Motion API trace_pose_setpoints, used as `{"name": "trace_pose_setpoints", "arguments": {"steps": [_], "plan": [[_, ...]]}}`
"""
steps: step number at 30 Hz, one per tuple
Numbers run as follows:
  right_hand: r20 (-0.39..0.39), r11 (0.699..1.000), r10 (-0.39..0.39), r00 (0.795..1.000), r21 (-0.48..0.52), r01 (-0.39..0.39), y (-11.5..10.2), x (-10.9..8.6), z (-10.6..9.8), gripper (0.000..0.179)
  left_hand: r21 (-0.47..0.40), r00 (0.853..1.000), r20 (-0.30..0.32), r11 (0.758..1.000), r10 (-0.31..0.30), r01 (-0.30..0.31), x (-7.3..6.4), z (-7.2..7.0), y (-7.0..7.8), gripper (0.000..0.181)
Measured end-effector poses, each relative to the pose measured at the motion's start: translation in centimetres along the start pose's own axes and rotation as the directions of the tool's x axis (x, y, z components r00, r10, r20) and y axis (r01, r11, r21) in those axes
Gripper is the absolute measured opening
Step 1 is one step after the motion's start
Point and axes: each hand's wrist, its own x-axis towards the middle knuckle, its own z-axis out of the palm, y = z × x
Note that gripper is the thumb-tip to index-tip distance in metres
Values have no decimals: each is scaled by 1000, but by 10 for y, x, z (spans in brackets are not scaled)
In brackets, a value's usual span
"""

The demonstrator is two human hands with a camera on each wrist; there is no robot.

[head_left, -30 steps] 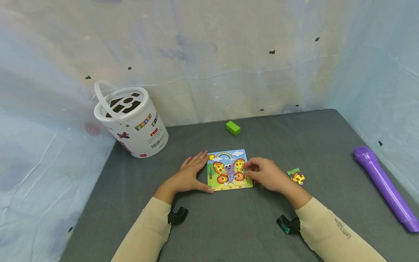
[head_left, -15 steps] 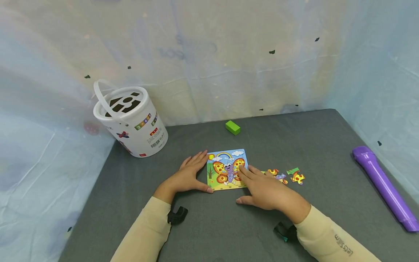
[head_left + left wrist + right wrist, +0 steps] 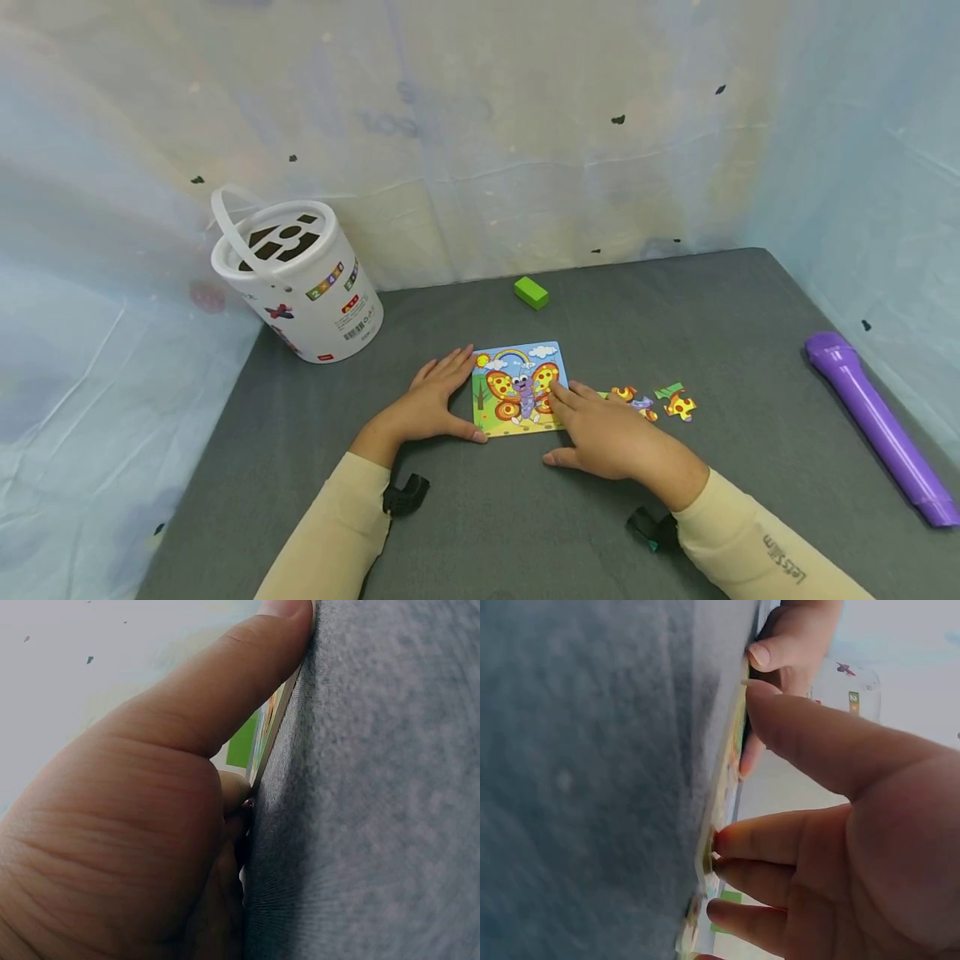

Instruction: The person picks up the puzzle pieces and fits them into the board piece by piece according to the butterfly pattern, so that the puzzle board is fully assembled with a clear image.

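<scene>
A butterfly jigsaw puzzle (image 3: 513, 408) lies flat on the grey cloth. My left hand (image 3: 420, 408) rests against its left side, fingers spread and thumb at the near-left corner. In the left wrist view, the thumb (image 3: 217, 690) touches the board's edge. My right hand (image 3: 618, 433) lies over the puzzle's right side with straight fingers, covering the near-right corner. The right wrist view shows its fingertips (image 3: 731, 844) touching the board. Loose puzzle pieces (image 3: 681, 407) lie right of the board, some partly hidden behind the right hand.
A white lidded bucket (image 3: 303, 287) with a handle stands at the back left. A green block (image 3: 532, 293) sits near the back edge of the table (image 3: 720, 325). Along the right edge lies a purple tube (image 3: 877, 425) with a wider end. Pale sheeting hangs behind.
The right hand has gone from bent fingers at the puzzle's right edge to straight fingers laid on it, uncovering loose pieces behind it. The left hand has stayed in place.
</scene>
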Motion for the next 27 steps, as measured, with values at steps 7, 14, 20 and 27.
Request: {"name": "trace_pose_setpoints", "arguments": {"steps": [7, 14, 20, 27], "plan": [[-49, 999, 6, 999, -54, -8, -5, 1, 6, 91, 7, 1000, -1, 1000, -4, 4, 1, 0, 0, 135], [-60, 1000, -9, 998, -10, 9, 0, 5, 6, 89, 2, 1000, -1, 1000, -20, 20, 0, 1, -2, 136], [-142, 982, -91, 986, 150, 113, 24, 11, 7, 77, 9, 1000, 4, 1000, -25, 25, 1, 2, -3, 137], [-408, 822, -48, 912, 503, 268, 61, 11, 5, 45, -1, 1000, 5, 1000, -30, 30, 0, 3, -2, 137]]}}
